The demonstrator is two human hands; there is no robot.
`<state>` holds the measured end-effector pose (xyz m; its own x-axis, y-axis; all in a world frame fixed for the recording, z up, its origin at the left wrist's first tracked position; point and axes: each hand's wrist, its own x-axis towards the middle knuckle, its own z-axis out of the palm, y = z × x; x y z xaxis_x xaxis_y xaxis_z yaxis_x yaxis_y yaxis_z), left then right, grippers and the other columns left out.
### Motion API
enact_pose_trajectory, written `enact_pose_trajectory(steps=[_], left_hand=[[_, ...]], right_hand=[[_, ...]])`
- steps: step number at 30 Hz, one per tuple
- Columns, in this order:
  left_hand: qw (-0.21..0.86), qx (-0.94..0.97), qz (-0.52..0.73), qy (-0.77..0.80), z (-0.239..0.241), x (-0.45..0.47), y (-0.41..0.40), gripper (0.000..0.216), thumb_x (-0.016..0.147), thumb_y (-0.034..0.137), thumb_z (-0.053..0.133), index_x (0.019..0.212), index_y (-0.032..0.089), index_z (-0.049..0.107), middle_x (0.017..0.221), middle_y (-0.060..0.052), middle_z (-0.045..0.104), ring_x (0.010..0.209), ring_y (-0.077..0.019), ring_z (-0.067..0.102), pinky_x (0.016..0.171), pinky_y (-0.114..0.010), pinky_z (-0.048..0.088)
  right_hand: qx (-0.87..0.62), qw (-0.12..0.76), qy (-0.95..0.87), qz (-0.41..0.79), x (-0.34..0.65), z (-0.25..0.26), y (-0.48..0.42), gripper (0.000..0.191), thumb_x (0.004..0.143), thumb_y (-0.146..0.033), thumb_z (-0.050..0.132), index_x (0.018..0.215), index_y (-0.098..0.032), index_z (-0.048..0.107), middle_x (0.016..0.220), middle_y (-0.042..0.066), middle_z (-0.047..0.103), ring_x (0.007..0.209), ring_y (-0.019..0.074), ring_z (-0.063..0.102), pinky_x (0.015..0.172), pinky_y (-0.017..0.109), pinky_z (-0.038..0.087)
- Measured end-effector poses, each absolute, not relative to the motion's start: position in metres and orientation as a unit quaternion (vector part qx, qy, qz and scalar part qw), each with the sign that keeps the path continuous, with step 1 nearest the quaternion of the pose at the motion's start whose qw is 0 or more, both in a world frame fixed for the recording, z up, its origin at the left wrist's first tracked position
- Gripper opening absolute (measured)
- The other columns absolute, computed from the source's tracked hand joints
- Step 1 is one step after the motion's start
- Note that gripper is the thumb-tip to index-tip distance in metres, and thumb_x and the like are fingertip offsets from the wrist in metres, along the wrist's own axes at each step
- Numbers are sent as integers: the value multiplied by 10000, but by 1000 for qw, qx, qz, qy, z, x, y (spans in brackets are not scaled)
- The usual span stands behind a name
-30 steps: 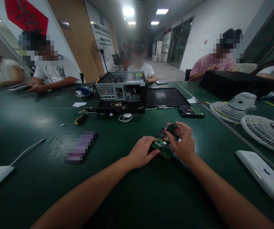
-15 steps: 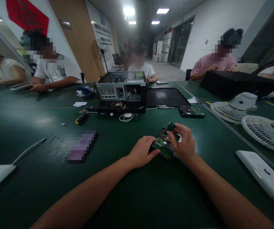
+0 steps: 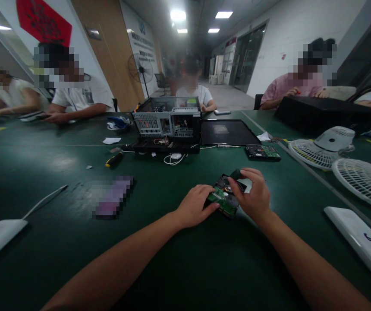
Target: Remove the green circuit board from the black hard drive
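Observation:
A hard drive (image 3: 224,196) with its green circuit board facing up lies on the dark green table (image 3: 172,259) in front of me. My left hand (image 3: 196,206) is closed on the drive's left edge and holds it down. My right hand (image 3: 253,194) is closed round the dark handle of a screwdriver (image 3: 236,174), whose tip points down onto the drive. The tip itself is hidden behind my fingers.
An open computer case (image 3: 168,123) stands further back, a black side panel (image 3: 227,131) and a second hard drive (image 3: 263,152) to its right. Two white fans (image 3: 321,149) lie at right, a yellow-black screwdriver (image 3: 114,160) at left. Several people sit around the table.
My hands stay on the drive; my right hand has turned slightly on the screwdriver handle. The view has shifted a little.

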<state>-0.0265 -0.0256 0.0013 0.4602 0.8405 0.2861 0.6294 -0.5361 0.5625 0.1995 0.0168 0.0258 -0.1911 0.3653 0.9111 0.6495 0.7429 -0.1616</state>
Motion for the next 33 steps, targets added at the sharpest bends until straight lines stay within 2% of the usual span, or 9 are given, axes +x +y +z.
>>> enact_pose_trajectory(steps=[3,6,12,18,23,26,30,33], left_hand=[[196,832,272,442,3,-27,-26,453,983,477,581,1368,243,535,1377,-101,600,1282,-292,540,1083,-509,465],[199,832,272,440,5,-27,-27,454,987,479,573,1374,244,533,1375,-99,600,1286,-287,536,1089,-505,461],[202,830,270,444,5,-27,-27,463,985,478,576,1383,247,525,1380,-100,597,1289,-287,538,1086,-507,465],[192,829,280,444,3,-26,-27,471,970,469,601,1355,208,525,1346,-116,614,1254,-290,556,1083,-497,469],[198,826,278,448,3,-27,-27,481,976,492,586,1364,216,518,1355,-108,608,1264,-288,550,1087,-496,466],[203,826,273,450,4,-27,-27,489,972,493,593,1372,224,513,1362,-108,605,1267,-293,551,1082,-503,469],[201,827,275,448,5,-26,-27,474,969,480,598,1359,220,519,1355,-111,609,1256,-297,556,1075,-504,474],[197,825,282,448,5,-25,-28,464,965,462,606,1351,220,519,1348,-110,612,1250,-294,558,1073,-498,476]], right_hand=[[-323,542,-770,-100,198,28,16,491,893,-211,721,1309,-252,464,1239,127,638,1148,278,659,926,505,598],[-322,540,-775,-57,196,29,15,502,910,-197,679,1344,-264,437,1293,133,621,1172,280,653,887,488,614],[-348,529,-766,-114,197,33,10,473,880,-212,716,1304,-248,509,1143,113,609,1060,275,630,863,484,592],[-358,517,-771,-104,197,38,7,438,901,-205,661,1319,-230,532,1068,96,602,988,261,615,827,465,580],[-376,528,-755,-105,196,39,7,408,889,-230,703,1265,-230,543,989,71,602,919,243,616,813,457,573],[-374,546,-742,-108,197,39,9,415,857,-263,756,1214,-238,546,1053,87,612,968,255,627,837,476,575],[-326,556,-761,-74,197,39,10,423,862,-208,726,1228,-258,519,1171,98,668,1193,299,621,979,553,544],[-330,559,-760,-36,195,35,8,440,898,-181,668,1292,-257,488,1287,116,653,1181,278,660,918,503,593]])
